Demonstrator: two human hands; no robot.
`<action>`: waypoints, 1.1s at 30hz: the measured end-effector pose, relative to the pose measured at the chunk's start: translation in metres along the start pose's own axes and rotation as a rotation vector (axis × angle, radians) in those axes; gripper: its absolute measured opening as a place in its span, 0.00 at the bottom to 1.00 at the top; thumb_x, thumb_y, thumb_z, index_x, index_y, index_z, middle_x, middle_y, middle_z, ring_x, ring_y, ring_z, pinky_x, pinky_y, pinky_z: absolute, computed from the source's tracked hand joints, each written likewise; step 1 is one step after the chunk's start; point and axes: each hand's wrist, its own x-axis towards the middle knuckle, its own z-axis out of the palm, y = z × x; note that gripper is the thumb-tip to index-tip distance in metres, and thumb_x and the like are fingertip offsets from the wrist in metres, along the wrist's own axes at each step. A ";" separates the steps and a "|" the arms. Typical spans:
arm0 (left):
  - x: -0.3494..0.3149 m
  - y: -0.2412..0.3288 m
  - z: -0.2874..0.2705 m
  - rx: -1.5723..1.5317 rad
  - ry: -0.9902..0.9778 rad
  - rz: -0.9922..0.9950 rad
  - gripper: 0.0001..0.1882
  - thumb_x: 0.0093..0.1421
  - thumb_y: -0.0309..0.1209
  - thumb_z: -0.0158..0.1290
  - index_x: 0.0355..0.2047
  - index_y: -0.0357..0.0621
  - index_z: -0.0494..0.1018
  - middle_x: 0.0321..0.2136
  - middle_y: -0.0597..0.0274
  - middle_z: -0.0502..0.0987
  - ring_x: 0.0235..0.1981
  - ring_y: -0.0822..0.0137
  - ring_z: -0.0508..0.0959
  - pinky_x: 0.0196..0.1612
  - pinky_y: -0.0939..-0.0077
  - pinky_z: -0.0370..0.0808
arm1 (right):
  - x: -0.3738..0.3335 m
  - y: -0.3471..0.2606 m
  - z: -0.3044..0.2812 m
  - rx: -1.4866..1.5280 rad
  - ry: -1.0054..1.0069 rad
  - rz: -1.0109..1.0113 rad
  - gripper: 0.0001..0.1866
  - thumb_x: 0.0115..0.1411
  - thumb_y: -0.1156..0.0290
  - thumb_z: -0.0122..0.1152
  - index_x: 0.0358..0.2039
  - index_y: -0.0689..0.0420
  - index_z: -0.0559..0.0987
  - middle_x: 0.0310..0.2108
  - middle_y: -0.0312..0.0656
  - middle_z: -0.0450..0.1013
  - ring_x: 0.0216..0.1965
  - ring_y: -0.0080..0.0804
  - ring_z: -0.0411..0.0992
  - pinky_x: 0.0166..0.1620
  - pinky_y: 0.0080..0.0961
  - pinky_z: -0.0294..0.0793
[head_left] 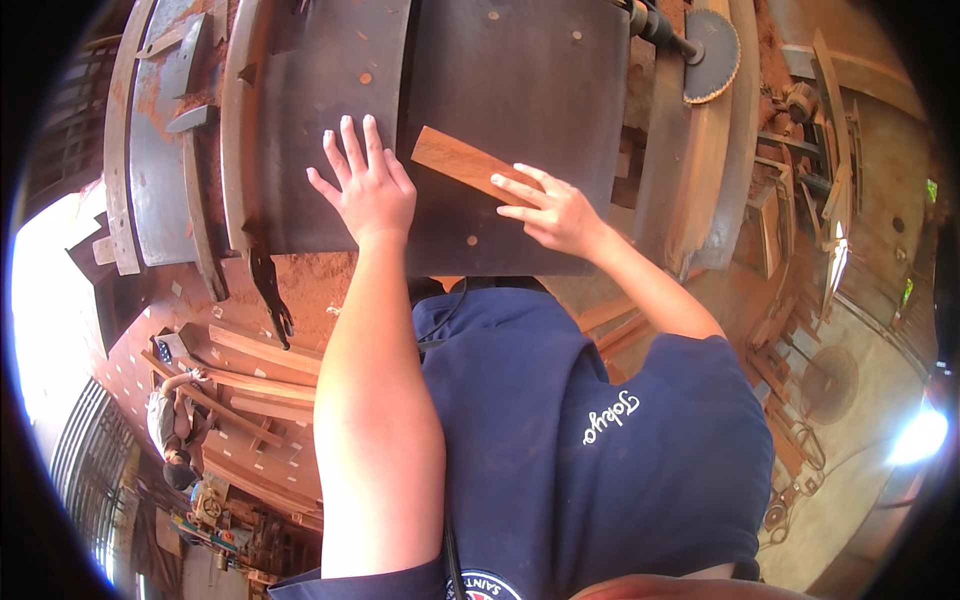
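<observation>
My left hand [374, 198] lies with fingers spread on the dark metal machine table [320, 90], near the seam between its two plates. It holds nothing. To its right, my right hand [560, 215] grips the near end of a short reddish-brown wooden board [455, 158]. The board slants over the right plate, its far end toward the seam. The thumb side of the grip is partly hidden, and I cannot tell whether the board rests fully on the metal.
A toothed circular saw blade [712, 57] on a shaft stands at the far right. On the left are a hammer [192, 120] and a black tool [268, 290]. Wooden planks [262, 380] lie on the sawdust-strewn floor, where another person [175, 425] crouches. Scrap wood fills the right side.
</observation>
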 end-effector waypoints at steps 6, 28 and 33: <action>-0.001 0.000 0.001 0.010 -0.004 0.001 0.28 0.69 0.39 0.44 0.69 0.58 0.63 0.72 0.63 0.59 0.74 0.53 0.53 0.69 0.29 0.46 | 0.073 0.105 -0.028 -0.281 0.168 0.026 0.29 0.50 0.75 0.66 0.53 0.34 0.81 0.71 0.38 0.61 0.59 0.37 0.73 0.51 0.31 0.82; -0.004 -0.002 0.004 -0.009 0.000 -0.011 0.28 0.69 0.39 0.42 0.69 0.57 0.63 0.73 0.64 0.57 0.75 0.57 0.51 0.70 0.30 0.44 | 0.032 0.045 -0.001 -0.062 0.138 0.041 0.32 0.52 0.69 0.72 0.60 0.42 0.78 0.50 0.41 0.77 0.50 0.40 0.77 0.49 0.35 0.82; -0.001 0.000 0.002 -0.011 -0.030 -0.017 0.28 0.70 0.39 0.42 0.70 0.58 0.62 0.73 0.65 0.56 0.75 0.57 0.50 0.70 0.30 0.44 | 0.006 0.017 0.001 -0.067 -0.009 -0.143 0.27 0.54 0.68 0.70 0.57 0.44 0.80 0.47 0.40 0.75 0.46 0.39 0.77 0.48 0.34 0.81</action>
